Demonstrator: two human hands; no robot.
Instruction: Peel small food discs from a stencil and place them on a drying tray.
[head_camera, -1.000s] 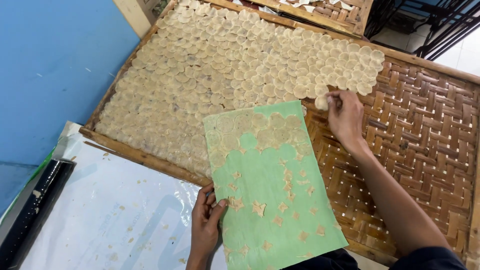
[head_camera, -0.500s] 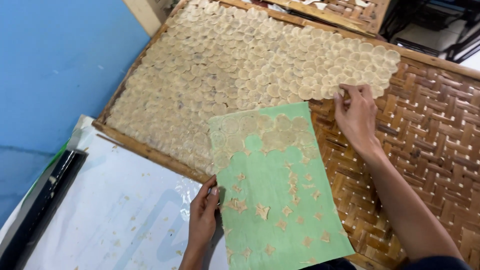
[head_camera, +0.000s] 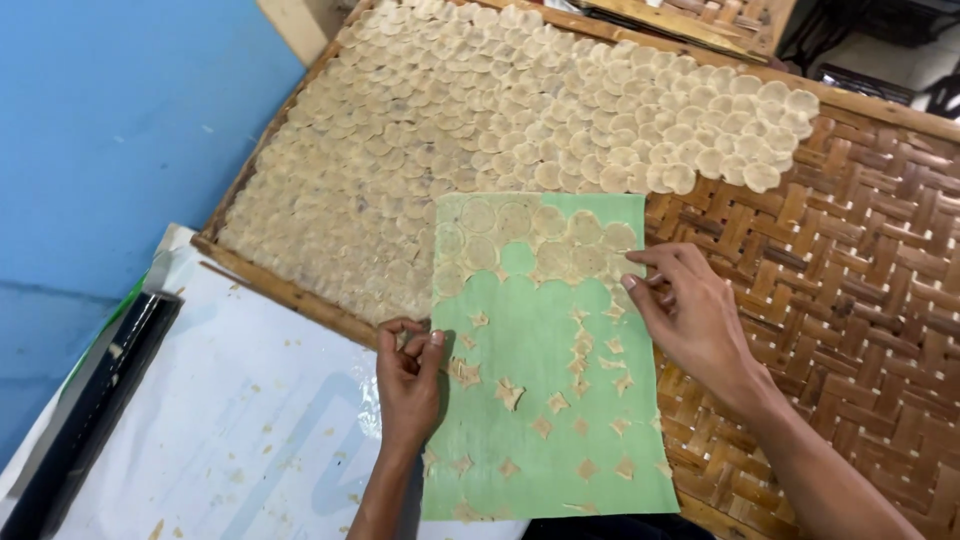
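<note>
A green sheet (head_camera: 540, 400) lies over the near edge of a woven bamboo tray (head_camera: 860, 300). Thin round pale dough discs (head_camera: 540, 235) cover the sheet's far end, and small dough scraps dot its near part. My left hand (head_camera: 408, 375) pinches the sheet's left edge. My right hand (head_camera: 690, 315) rests at the sheet's right edge, fingertips touching a disc near the far right corner. Several rows of the same discs (head_camera: 520, 110) cover the left and far part of the tray.
The tray's wooden frame (head_camera: 290, 295) runs along its near left side. A white plastic-covered surface (head_camera: 220, 420) with crumbs lies at the near left, with a black bar (head_camera: 85, 415) beside it. A blue wall (head_camera: 110, 130) stands to the left. Bare weave shows at the right.
My right hand has come back from the discs' edge on the tray to the right edge of the green sheet. My left hand keeps hold of the sheet.
</note>
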